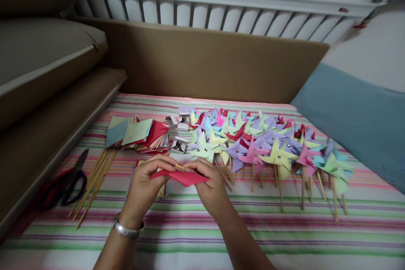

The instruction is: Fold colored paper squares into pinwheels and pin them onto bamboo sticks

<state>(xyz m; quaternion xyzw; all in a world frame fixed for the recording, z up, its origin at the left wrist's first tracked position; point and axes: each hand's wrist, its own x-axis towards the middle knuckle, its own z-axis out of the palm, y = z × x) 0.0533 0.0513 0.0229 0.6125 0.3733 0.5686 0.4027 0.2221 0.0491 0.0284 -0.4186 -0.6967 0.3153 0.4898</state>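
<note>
A red paper pinwheel (186, 178) is held between both my hands above the striped cloth. My left hand (149, 173), with a silver bangle at its wrist, grips the paper's left side. My right hand (207, 179) pinches its right side. The tip of a thin wooden stick (180, 166) shows at the fingertips, behind the red paper; the rest of the stick is hidden. Beneath my left hand lie some paper sheets (163, 190), partly covered. Just beyond my hands stands a small open box (179, 147) with tiny metal pieces in it.
Many finished pinwheels (253, 152) on sticks lie at the right. Stacks of coloured paper squares (139, 133), more small boxes (180, 121), loose sticks (96, 181) and black-handled scissors (74, 185) lie left and centre. Cushions (53, 105) border the left; a brown board (202, 63) stands behind.
</note>
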